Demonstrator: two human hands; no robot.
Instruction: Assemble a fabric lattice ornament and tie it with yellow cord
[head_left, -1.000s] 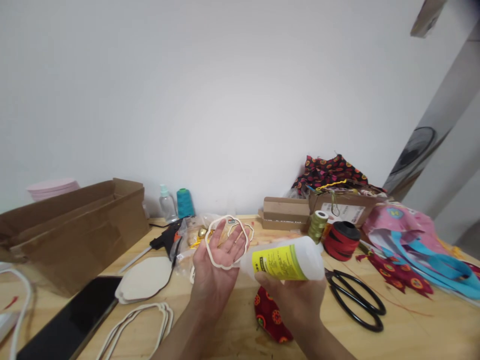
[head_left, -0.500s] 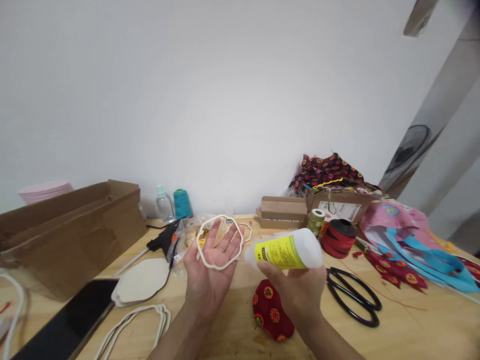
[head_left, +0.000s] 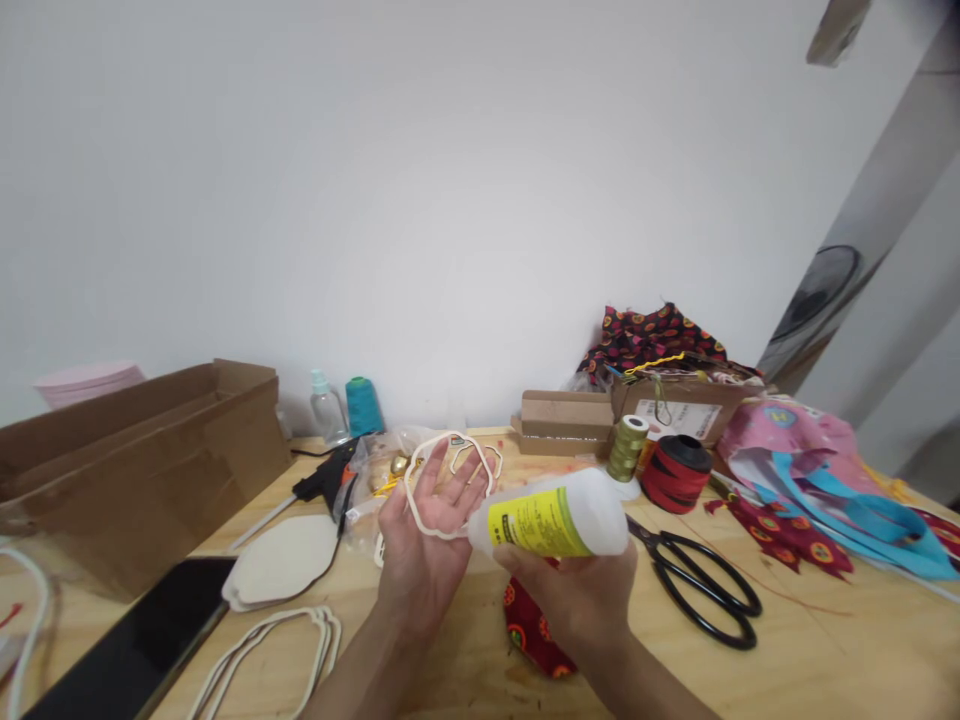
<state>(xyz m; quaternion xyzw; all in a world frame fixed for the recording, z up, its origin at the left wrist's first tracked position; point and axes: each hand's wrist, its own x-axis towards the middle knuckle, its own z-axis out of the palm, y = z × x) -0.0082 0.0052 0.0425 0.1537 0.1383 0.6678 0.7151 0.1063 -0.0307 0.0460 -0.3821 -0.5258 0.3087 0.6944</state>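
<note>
- The left hand (head_left: 429, 560) lies palm up with fingers spread wide; a white wavy-edged frame (head_left: 409, 492) rests against the palm and fingers, unclasped.
- The right hand (head_left: 589, 600) is wrapped round a white bottle (head_left: 555, 515) with a yellow label, tipped so its narrow end points at the frame's lower right edge; whether they touch, I cannot tell.
- Beneath both hands is a pale wooden table (head_left: 832, 665) with visible grain, reaching to the wall.
- Below the bottle grip, partly covered by it, lies red patterned fabric (head_left: 529, 628).
- Just right of that grip are black-handled scissors (head_left: 657, 541); beyond them stand a red spool (head_left: 673, 480) and an olive spool (head_left: 628, 452).
- Left of the open palm are stacked pale flat pieces (head_left: 283, 560), with more frames (head_left: 328, 632) nearer the wearer and a black phone (head_left: 142, 640) farther left.
- Behind the palm are a plastic bag (head_left: 367, 470) and a black glue gun (head_left: 328, 482).
- Ahead of both hands rises a plain whitish wall (head_left: 465, 200); far right, the room recedes in shadow.
</note>
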